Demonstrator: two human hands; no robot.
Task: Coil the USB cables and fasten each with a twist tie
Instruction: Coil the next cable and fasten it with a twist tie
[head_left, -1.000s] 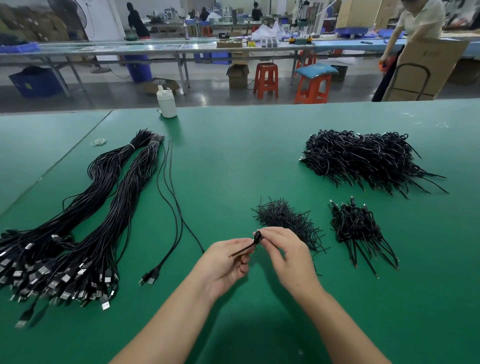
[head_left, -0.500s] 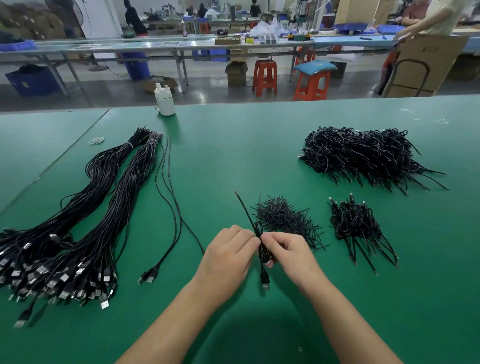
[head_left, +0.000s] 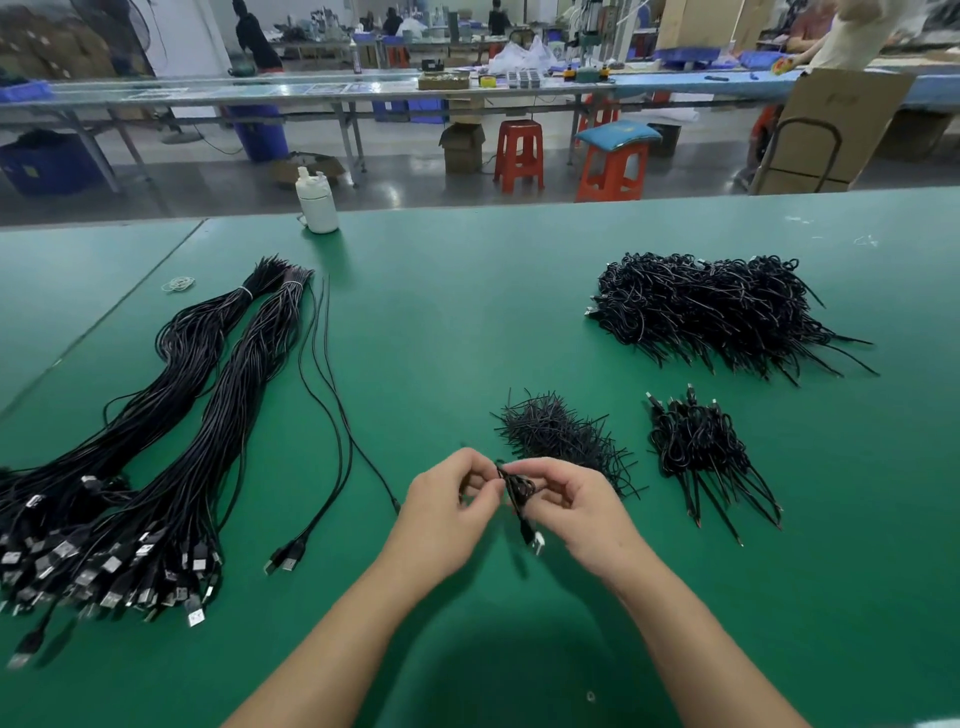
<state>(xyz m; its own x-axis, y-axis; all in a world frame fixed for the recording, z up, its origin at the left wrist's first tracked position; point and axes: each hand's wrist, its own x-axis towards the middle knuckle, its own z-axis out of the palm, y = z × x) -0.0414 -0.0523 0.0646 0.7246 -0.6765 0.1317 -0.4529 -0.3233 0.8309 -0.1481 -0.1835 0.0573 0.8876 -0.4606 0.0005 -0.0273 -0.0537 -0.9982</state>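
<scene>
A green work table (head_left: 467, 322) carries, at its left, two long bundles of uncoiled USB cables (head_left: 156, 441) with plugs fanned toward the near edge, and beside them two loose cables (head_left: 332, 426). At far right lies a large heap of finished coils (head_left: 717, 312); nearer, a smaller group of tied coils (head_left: 701, 452) and, just left of it, a pile of black twist ties (head_left: 556, 434). A white bottle (head_left: 317, 202) stands at the far edge.

Above the table's near centre, the left hand (head_left: 447, 514) and right hand (head_left: 576, 512) meet around one small coiled cable (head_left: 518, 491), its USB plug (head_left: 535, 540) hanging below. Both hands pinch the coil, fingers curled on it; the tie itself is too thin to distinguish.

The step in hand appears to be fastening. Done well, one hand would clamp the loops flat so none springs out, while the other twists the tie ends snugly at the coil's waist.
</scene>
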